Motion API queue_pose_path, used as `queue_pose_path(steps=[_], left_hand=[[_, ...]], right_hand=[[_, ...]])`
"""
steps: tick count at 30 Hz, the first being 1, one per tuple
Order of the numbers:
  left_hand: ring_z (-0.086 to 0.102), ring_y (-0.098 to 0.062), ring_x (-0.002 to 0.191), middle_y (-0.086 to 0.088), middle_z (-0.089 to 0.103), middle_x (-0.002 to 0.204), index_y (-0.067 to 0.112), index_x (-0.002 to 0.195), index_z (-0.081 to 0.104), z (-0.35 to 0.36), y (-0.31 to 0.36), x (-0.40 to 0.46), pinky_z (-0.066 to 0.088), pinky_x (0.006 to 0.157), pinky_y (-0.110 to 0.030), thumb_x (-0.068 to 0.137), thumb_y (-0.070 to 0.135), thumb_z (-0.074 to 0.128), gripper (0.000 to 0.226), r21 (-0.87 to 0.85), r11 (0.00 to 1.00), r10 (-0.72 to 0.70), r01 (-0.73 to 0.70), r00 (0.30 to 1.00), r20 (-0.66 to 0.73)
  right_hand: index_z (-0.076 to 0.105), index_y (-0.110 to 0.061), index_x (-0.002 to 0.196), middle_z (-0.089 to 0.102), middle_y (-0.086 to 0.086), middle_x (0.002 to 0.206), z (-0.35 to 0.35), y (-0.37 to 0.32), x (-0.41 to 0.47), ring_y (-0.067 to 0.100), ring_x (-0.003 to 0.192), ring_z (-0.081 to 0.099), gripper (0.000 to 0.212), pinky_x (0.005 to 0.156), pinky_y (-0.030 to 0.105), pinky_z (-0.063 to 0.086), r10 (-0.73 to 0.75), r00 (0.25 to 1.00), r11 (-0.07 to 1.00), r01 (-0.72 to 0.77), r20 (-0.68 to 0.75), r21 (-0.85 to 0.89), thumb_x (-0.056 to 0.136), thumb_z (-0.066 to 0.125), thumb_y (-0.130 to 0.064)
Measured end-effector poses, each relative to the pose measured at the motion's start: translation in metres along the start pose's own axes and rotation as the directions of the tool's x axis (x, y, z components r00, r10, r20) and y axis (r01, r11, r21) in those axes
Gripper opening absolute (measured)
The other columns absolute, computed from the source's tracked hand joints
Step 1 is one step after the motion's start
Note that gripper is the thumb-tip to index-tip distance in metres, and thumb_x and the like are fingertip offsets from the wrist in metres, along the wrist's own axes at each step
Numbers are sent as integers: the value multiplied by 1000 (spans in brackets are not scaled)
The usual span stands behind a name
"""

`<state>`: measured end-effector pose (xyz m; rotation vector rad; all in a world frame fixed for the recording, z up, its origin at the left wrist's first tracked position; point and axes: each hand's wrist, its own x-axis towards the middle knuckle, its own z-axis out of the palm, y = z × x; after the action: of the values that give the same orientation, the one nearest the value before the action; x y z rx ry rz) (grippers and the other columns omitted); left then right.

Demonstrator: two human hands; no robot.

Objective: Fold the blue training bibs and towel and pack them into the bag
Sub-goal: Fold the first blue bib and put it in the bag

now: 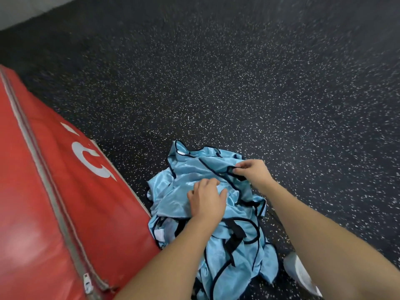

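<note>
Blue bibs (207, 204) heaped on the floor (259, 83) beside the red bag (54, 202). Left hand (206, 200) presses flat on top; right hand (252, 172) pinches a dark-trimmed edge. Risk: tangled straps drag neighbouring bibs up together, spoiling the fold.

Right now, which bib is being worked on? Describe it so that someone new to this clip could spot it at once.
Start at the big red mat on the left; beside it on the speckled black floor lies a heap of blue bibs. The top bib is the one, at the heap's far end. The left hand rests on it and the right hand pinches its dark trim.
</note>
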<state>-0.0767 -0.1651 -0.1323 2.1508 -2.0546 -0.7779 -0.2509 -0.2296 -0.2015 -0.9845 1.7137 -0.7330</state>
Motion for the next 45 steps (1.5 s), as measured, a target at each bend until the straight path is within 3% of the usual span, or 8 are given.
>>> queue_pose_path(steps=[5,9,14,21,27,34,37,45], left_hand=[[43,-20,129,5,53,136,27,135,54,-32,5,-24,31,108,-42,99,48,52,41,16,1000,-5,6,999,-33],[43,-20,130,4,53,137,26,137,54,-53,8,-41,31,110,-43,99,49,52,44,9,1000,22,-21,997,-71],[42,-21,131,4,52,138,25,137,53,-52,7,-41,31,109,-43,99,47,52,44,-12,999,47,-49,995,-90],[43,-21,130,3,52,138,27,139,52,-15,0,-17,33,108,-42,99,48,53,45,-44,999,5,-6,1000,-23],[43,-23,132,1,52,140,26,140,49,7,3,23,35,107,-43,99,44,55,46,-91,996,-18,17,1000,-11],[46,-22,129,2,54,138,27,141,49,29,-3,38,36,106,-43,99,47,54,47,-40,999,-14,14,1000,-6],[47,-22,128,3,54,138,27,140,49,26,-4,35,37,106,-42,98,48,54,47,-35,999,-17,16,1000,-10],[46,-21,129,3,53,136,27,139,49,-40,5,-2,38,107,-41,98,46,55,46,-26,1000,-6,4,997,-74]], right_hand=[[81,-16,80,78,-1,80,-23,-34,-33,13,73,67,9,75,31,58,-105,994,993,105,4,60,78,86,-24],[80,-20,81,76,-3,76,-27,-49,-50,12,69,66,7,76,37,61,-89,995,993,84,-56,-78,82,83,-26],[77,-15,85,71,-2,69,-18,-38,-52,16,62,57,11,56,28,51,-48,997,982,36,-62,-185,87,77,-25],[72,-14,101,73,9,82,-8,-10,-2,20,71,65,19,74,39,58,32,984,981,-65,-174,-185,91,71,-30],[55,-21,111,62,6,80,16,18,29,15,58,54,25,50,28,39,49,986,957,-91,-158,-274,92,69,-30],[74,-16,95,73,4,87,13,29,46,17,75,64,6,72,28,51,91,977,985,-116,-191,-125,90,74,-20],[72,-18,91,74,3,88,9,19,40,13,69,61,4,60,21,46,53,980,997,-64,-192,-53,90,74,-15],[67,-25,86,68,-12,82,-15,-78,-24,7,77,63,15,66,7,43,-261,952,965,256,-160,-50,94,66,-12]])
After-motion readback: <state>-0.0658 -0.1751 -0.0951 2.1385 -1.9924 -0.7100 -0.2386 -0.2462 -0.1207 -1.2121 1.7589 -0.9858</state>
